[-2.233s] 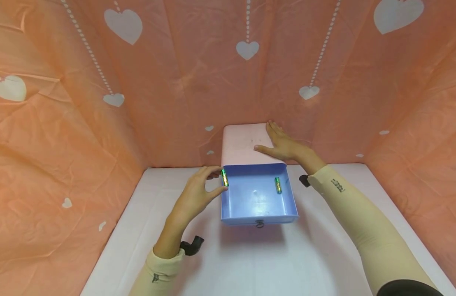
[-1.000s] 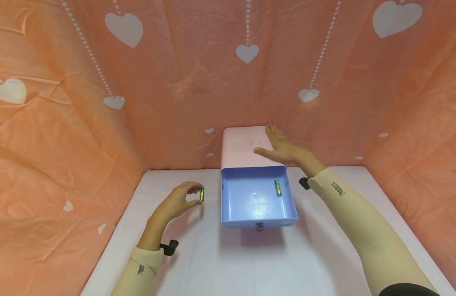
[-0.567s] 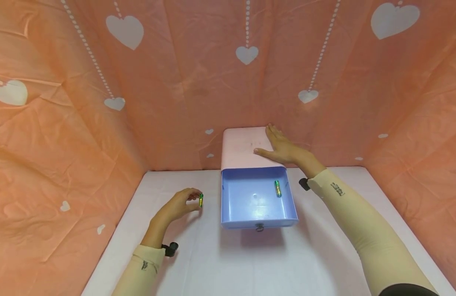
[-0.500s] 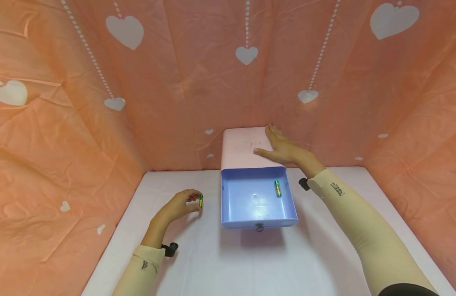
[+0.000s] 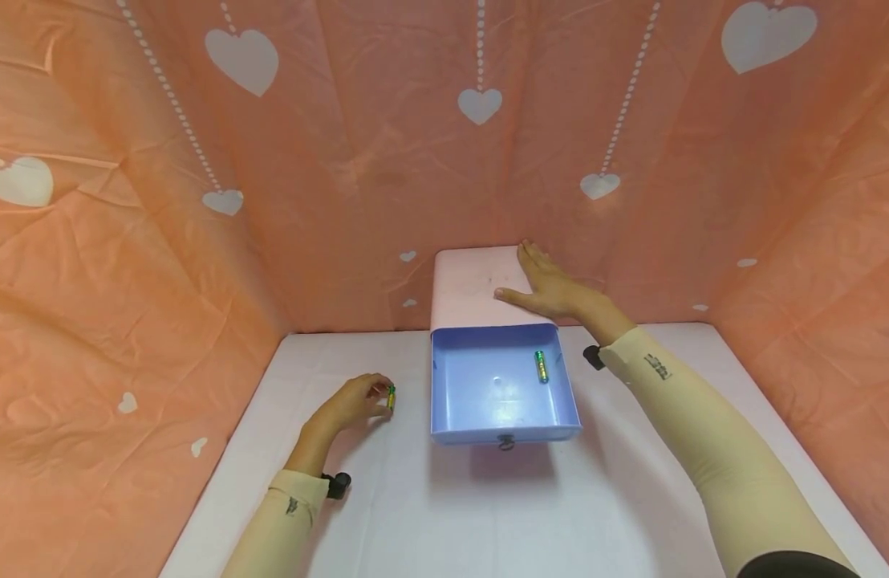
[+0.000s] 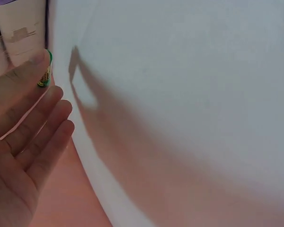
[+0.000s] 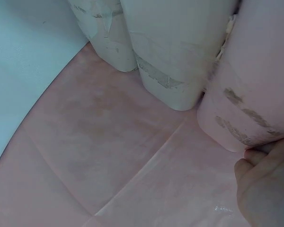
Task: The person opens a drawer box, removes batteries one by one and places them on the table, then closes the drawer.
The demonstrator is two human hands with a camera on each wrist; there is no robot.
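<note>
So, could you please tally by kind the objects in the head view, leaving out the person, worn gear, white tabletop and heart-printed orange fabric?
Open blue plastic drawer: 1
Pale pink box-shaped cabinet: 1
Green-and-gold cylindrical batteries: 2 (held battery in the left hand; loose battery in the drawer)
Total: 4

And the left hand (image 6: 32,122) has the green-and-yellow battery (image 6: 45,77) pinched at the thumb, other fingers spread below, soft shadow (image 6: 132,142) across the white table (image 6: 203,71), scuffed pale boxes (image 6: 21,35) upper left, pink cloth (image 6: 68,189) underneath
</note>
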